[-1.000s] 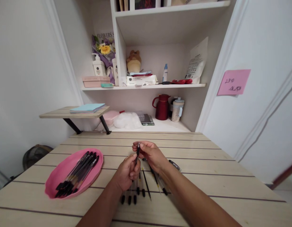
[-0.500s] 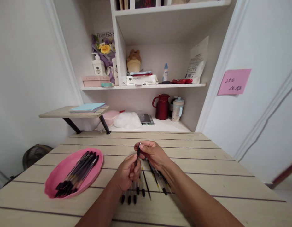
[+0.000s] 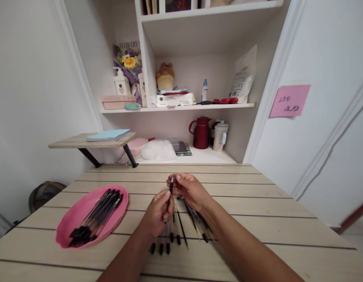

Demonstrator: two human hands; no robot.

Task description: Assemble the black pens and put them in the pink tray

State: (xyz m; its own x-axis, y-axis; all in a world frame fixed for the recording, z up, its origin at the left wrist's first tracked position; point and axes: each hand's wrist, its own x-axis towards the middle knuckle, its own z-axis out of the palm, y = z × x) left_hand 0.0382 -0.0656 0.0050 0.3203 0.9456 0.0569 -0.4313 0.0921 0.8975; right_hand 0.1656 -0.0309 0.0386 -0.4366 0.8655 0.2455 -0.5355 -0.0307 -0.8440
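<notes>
A black pen (image 3: pixel 171 187) is upright and slightly tilted in the middle of the view, its silvery tip pointing up. My left hand (image 3: pixel 158 211) is closed around the pen's lower part. At the tip end, the curled fingers of my right hand (image 3: pixel 191 191) surround the pen, thumb close beside the tip. Below both hands lie several clear pen barrels with black ends (image 3: pixel 161 246) and a thin dark refill (image 3: pixel 183 231). More clear barrels and refills (image 3: pixel 199 223) lie partly under my right hand and forearm.
To the left, a pink scalloped tray (image 3: pixel 122 211) holds several dark pens (image 3: pixel 99 217). A small raised shelf (image 3: pixel 69 141) bears blue paper (image 3: pixel 109 134). At the back stand a red jug (image 3: pixel 200 133), a pale cup (image 3: pixel 220 136) and a white plastic bag (image 3: pixel 158 150).
The pen's silvery tip shows more plainly now, and my right thumb has shifted slightly away from it. My left hand keeps its hold. The view has tilted very slightly.
</notes>
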